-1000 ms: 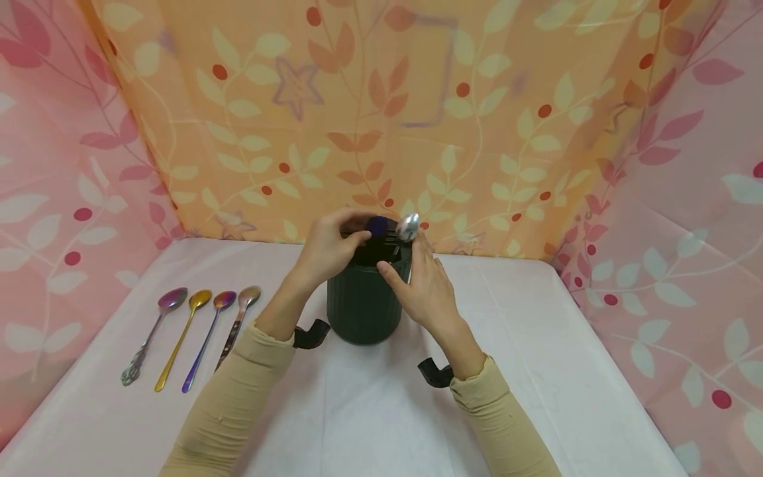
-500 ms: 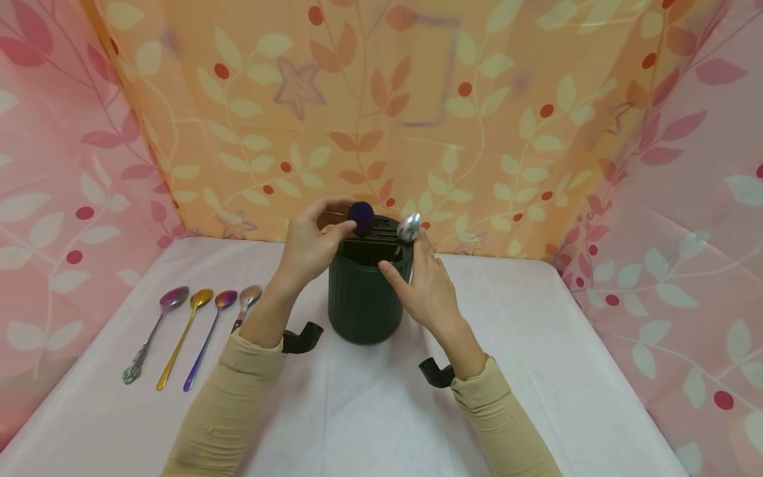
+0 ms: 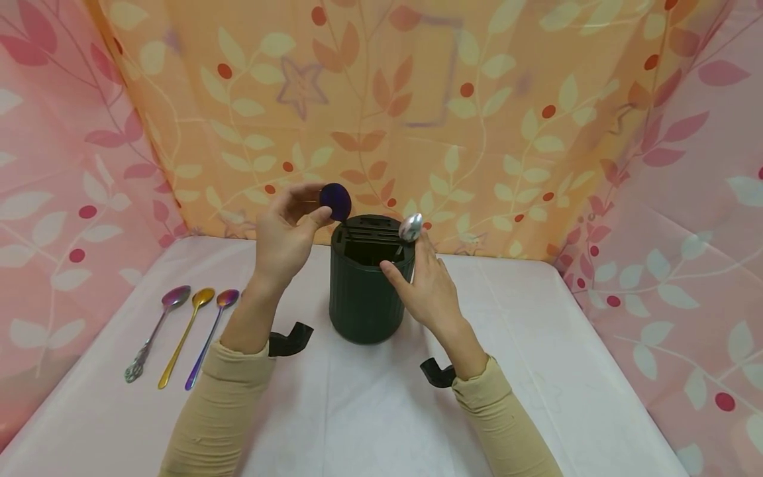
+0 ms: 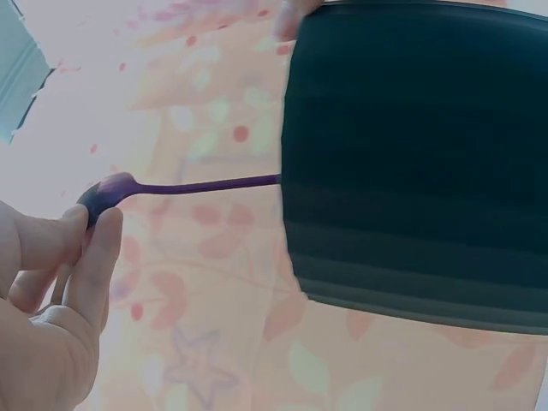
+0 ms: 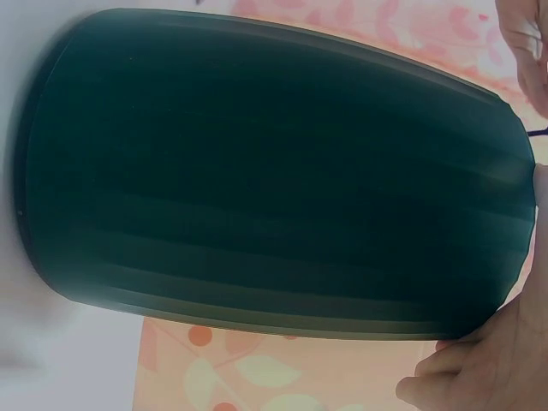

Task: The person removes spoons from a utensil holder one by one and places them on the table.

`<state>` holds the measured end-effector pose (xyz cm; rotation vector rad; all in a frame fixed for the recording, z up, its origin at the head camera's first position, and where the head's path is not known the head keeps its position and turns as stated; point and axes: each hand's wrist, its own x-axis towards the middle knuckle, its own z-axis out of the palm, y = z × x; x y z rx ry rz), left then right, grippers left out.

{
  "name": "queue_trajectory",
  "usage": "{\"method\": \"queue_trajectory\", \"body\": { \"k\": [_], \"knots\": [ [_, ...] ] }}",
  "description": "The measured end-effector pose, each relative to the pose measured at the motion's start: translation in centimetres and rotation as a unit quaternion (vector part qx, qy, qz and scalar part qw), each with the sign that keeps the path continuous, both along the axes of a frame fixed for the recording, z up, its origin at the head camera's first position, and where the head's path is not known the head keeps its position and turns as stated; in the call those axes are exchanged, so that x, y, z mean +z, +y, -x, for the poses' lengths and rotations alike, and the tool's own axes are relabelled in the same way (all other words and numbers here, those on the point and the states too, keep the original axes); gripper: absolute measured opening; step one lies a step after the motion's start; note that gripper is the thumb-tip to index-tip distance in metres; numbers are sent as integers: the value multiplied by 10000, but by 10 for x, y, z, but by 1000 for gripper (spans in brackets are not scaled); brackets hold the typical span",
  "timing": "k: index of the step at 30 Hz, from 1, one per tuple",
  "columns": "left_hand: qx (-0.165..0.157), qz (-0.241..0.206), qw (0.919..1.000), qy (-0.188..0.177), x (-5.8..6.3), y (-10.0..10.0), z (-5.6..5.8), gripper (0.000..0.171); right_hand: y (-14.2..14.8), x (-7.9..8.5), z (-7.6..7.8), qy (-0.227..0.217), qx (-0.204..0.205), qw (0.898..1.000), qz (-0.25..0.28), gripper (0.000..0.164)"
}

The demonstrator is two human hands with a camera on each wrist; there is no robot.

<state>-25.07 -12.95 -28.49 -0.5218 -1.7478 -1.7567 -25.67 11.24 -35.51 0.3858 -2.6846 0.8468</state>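
My left hand (image 3: 283,242) pinches a dark purple spoon (image 3: 336,201) by its bowl, left of and above the dark green utensil holder (image 3: 366,305). The spoon's thin handle (image 4: 205,186) still runs to the holder's top in the left wrist view; its lower end is hidden. My right hand (image 3: 430,285) grips the holder's right side at the rim, thumb at the front edge and fingers around the side. A silver spoon (image 3: 410,227) stands in the holder beside those fingers, bowl up. The slotted divider (image 3: 375,228) shows at the holder's back.
On the white table at left lie a spoon with an ornate handle (image 3: 149,334), a gold spoon (image 3: 185,341) and a rainbow-coloured spoon (image 3: 208,341). My left forearm hides the place right of them. Patterned cloth (image 3: 369,99) closes off the back and both sides.
My left hand has moved up and to the left, drawing the purple spoon upward from the holder. The right hand keeps its place on the rim.
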Motion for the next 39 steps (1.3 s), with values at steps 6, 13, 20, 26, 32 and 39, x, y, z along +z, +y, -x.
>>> {"method": "queue_trajectory", "body": {
  "k": [6,13,20,26,32,39],
  "knots": [
    [-179,-656,9976,130,3,-10,-5,37,0,0,-1,22,39,10000,23,104],
    [-276,-1583,9866,278,7,-20,-6,35,0,1,-1,-12,41,10000,31,103],
    [-408,-2578,9650,265,10,-31,-10,34,0,1,-1,-18,55,10000,61,103],
    [-446,-3206,9452,431,12,-44,-11,34,0,1,-1,-9,59,10000,54,104],
    [-391,-3549,9326,523,13,-59,-15,36,0,0,0,34,92,9999,66,103],
    [-136,-3777,9230,721,12,-78,-14,37,0,-1,0,14,80,9999,72,104]
  ]
}}
